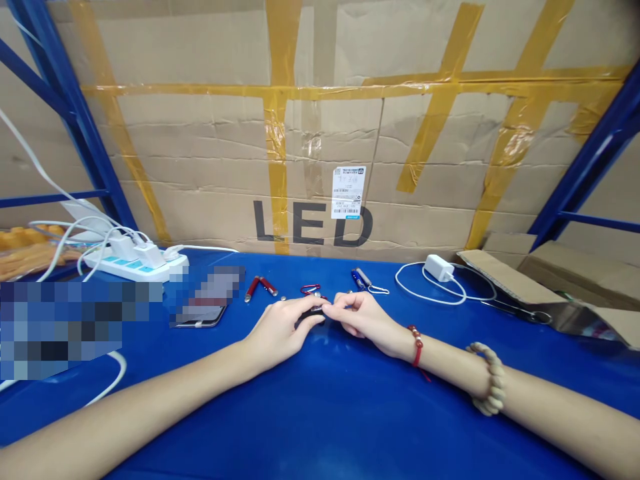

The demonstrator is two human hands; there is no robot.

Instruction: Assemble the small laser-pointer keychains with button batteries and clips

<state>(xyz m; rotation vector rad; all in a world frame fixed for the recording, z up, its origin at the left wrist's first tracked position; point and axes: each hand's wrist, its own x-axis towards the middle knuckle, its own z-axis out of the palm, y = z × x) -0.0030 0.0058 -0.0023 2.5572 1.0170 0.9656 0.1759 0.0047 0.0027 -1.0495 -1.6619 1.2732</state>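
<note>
Centre of frame: your left hand (280, 330) and right hand (363, 315) meet on the table (320, 413), both pinching a small dark piece (311, 312). It lies left-to-right between your fingertips, mostly under the left hand.

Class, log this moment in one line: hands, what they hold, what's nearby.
left hand: grips small black object | right hand: pinches same object | surface: blue table | nearby: red carabiner, white charger

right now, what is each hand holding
left hand: closed on a small black thing
right hand: closed, pinching the other end of it
</note>
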